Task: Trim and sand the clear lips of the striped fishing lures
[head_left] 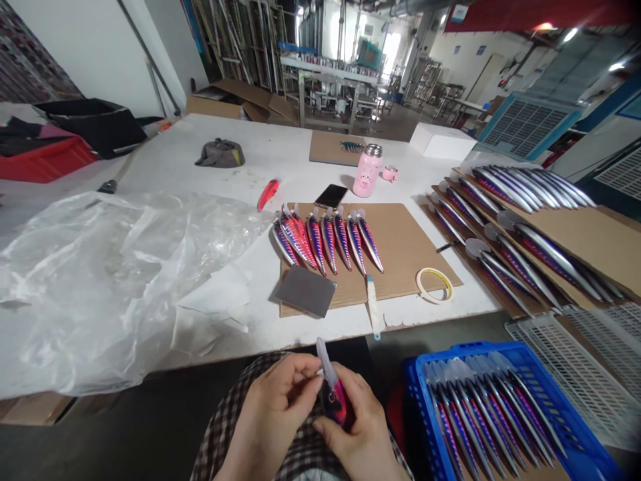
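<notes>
A fishing lure, red and dark with a clear diving lip, is held over my lap near the table's front edge. My right hand wraps around its body, thumb below and fingers along the far side. Thumb and fingertips of my left hand are pinched together at the base of the lip; a small pale bit shows there, too small to name. On a cardboard sheet ahead lies a row of several striped lures. A grey flat pad and a knife-like tool with a wrapped handle lie at its front edge.
At my right, a blue basket holds several lures. More lures lie on stacked cardboard. A tape roll, a phone, a pink bottle and a red lure lie about. Plastic sheeting covers the table's left.
</notes>
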`<state>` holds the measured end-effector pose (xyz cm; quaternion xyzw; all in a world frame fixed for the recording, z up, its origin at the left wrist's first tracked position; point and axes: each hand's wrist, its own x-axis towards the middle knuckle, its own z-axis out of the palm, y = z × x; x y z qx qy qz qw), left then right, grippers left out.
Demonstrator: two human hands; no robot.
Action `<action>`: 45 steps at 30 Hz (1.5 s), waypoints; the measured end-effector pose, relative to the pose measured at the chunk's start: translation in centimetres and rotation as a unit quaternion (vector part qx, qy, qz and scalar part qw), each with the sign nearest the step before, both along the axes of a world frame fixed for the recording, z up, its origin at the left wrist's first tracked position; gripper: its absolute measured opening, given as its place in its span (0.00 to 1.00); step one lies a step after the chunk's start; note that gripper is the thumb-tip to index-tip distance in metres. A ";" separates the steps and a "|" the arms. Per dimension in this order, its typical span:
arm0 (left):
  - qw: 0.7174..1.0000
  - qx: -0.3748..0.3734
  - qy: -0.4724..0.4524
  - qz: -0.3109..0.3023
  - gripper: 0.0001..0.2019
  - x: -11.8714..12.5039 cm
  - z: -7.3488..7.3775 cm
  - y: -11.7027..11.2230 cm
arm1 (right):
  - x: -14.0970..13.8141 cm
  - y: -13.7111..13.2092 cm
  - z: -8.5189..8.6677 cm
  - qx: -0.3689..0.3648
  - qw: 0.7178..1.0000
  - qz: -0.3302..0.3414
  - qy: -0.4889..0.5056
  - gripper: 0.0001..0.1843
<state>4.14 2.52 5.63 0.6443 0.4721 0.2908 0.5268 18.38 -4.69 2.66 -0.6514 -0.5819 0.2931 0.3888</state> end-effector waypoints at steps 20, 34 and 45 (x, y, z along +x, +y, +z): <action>1.000 -0.026 0.005 0.005 0.06 0.1 0.3 0.1 | 0.3 0.2 0.6 -0.017 0.997 0.008 0.074 0.36; 0.999 0.030 0.021 -0.003 0.04 0.2 0.7 0.2 | 0.8 0.5 1.4 -0.034 0.997 0.041 0.062 0.37; 0.989 0.114 0.091 -0.020 0.07 0.4 1.2 0.0 | 0.7 0.0 -0.6 0.007 0.998 0.010 0.064 0.39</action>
